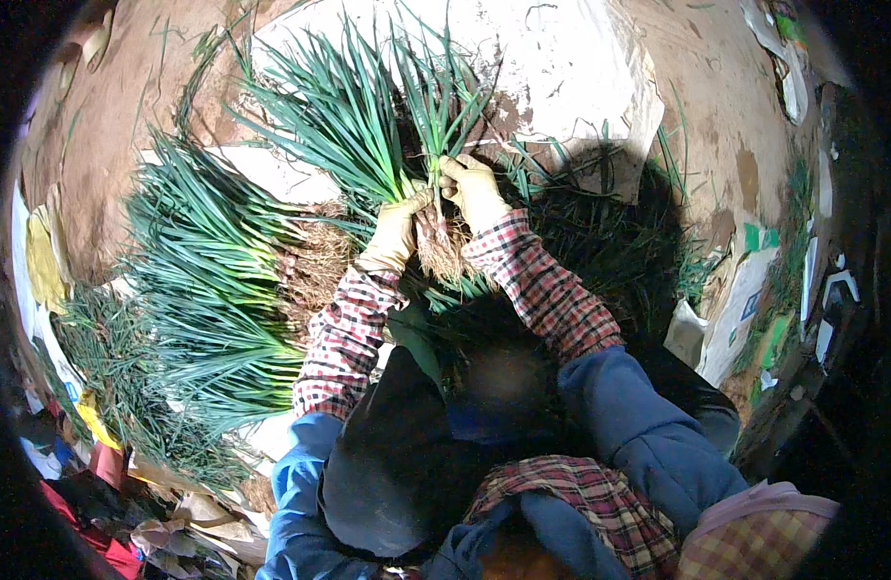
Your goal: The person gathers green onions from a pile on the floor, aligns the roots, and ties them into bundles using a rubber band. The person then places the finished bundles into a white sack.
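Both my hands wear pale yellow gloves and checked sleeve covers. My left hand (398, 226) is closed around the lower stems of a bunch of green onions (344, 119), its leaves spread up and to the left. Close beside it, my right hand (471, 190) pinches a smaller cluster of green onions (437, 119) at the pale stems. Brown roots (442, 250) hang between the two hands; which bunch each root belongs to cannot be told. Left of my left hand lies a large pile of green onions (213, 283), roots towards me and leaves pointing left.
A soiled white sheet (561, 65) lies on the brown ground beyond my hands. Loose leaves (598, 239) lie in shadow at the right, and more trimmings (119, 362) at the left. A printed white sack (739, 312) is at the right, a yellow one (45, 261) far left.
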Motion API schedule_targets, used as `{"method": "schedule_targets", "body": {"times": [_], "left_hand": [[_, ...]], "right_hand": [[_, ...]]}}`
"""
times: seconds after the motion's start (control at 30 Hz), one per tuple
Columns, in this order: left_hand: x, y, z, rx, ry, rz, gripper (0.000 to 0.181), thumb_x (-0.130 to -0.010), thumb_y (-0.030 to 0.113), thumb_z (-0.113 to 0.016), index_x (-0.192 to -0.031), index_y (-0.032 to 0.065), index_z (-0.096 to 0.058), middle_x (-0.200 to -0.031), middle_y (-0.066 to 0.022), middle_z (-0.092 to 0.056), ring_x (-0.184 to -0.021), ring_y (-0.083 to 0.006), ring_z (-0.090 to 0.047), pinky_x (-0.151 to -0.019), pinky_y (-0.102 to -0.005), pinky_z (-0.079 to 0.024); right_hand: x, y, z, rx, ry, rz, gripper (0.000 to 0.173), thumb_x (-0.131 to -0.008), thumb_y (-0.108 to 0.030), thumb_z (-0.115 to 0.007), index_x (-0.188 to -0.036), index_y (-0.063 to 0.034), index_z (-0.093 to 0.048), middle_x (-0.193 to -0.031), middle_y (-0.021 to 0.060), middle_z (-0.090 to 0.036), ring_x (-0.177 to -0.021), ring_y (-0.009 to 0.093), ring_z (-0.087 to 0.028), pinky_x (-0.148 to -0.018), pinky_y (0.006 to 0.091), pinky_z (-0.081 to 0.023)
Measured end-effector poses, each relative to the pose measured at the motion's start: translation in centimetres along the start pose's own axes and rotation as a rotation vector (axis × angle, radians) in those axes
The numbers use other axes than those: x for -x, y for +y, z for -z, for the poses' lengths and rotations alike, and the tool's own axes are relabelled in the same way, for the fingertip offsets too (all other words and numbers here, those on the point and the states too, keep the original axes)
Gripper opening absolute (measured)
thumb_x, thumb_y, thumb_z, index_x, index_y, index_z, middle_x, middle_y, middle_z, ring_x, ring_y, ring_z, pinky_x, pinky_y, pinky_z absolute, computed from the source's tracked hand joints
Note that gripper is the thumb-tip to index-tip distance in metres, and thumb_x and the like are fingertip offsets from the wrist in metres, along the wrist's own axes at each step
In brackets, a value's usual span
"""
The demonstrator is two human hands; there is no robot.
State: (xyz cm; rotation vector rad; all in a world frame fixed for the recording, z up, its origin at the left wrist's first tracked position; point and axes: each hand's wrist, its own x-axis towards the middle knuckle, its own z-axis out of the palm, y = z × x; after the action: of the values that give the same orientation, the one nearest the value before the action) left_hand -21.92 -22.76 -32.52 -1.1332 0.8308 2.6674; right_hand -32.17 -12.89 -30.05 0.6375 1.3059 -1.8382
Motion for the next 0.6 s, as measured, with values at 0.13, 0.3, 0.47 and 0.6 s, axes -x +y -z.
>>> {"method": "schedule_targets", "body": {"times": [0.13, 0.3, 0.47, 0.6], "left_hand": [[1.1, 1.2, -1.3, -0.159, -0.079, -0.055, 0.019, -0.086, 0.017, -0.058, -0.086, -0.0016, -0.061, -0.061, -0.0096, -0.061, -0.041, -0.0162, -0.053, -0.037, -0.0239, -0.040], [1.9, 1.5, -1.1, -0.315, -0.027, -0.100, 0.013, -0.080, 0.012, -0.066, -0.084, 0.0004, -0.061, -0.063, -0.0079, -0.062, -0.042, -0.0154, -0.054, -0.035, -0.0231, -0.039], [1.3, 1.0, -2.9, -0.100, 0.058, -0.137, 0.010, -0.081, 0.008, -0.063, -0.080, -0.0012, -0.062, -0.063, -0.0086, -0.062, -0.043, -0.0177, -0.056, -0.035, -0.0256, -0.040], [0.9, 0.9, -2.3, 0.020, 0.050, -0.063, 0.018, -0.085, 0.014, -0.059, -0.090, -0.0025, -0.063, -0.067, -0.0081, -0.061, -0.047, -0.0169, -0.055, -0.040, -0.0239, -0.041]], "right_hand": [[0.8, -0.7, 0.5, 0.159, -0.075, 0.128, 0.002, -0.082, -0.007, -0.061, -0.081, -0.0063, -0.060, -0.070, -0.0003, -0.060, -0.051, 0.006, -0.048, -0.044, 0.0171, -0.035], [1.2, -1.2, -1.2, 0.848, -0.186, 0.385, 0.012, -0.074, -0.006, -0.067, -0.071, -0.0015, -0.057, -0.060, 0.0017, -0.055, -0.055, 0.010, -0.048, -0.050, 0.0249, -0.037], [-0.4, 0.8, -0.2, 0.319, 0.050, 0.064, 0.010, -0.081, -0.009, -0.064, -0.075, -0.0019, -0.060, -0.060, -0.0007, -0.055, -0.042, 0.008, -0.042, -0.039, 0.0212, -0.032], [-1.5, 1.3, 2.3, -0.182, 0.294, 0.129, 0.014, -0.083, -0.013, -0.062, -0.087, 0.0007, -0.063, -0.066, 0.0026, -0.057, -0.049, 0.010, -0.047, -0.045, 0.0204, -0.037]]}}
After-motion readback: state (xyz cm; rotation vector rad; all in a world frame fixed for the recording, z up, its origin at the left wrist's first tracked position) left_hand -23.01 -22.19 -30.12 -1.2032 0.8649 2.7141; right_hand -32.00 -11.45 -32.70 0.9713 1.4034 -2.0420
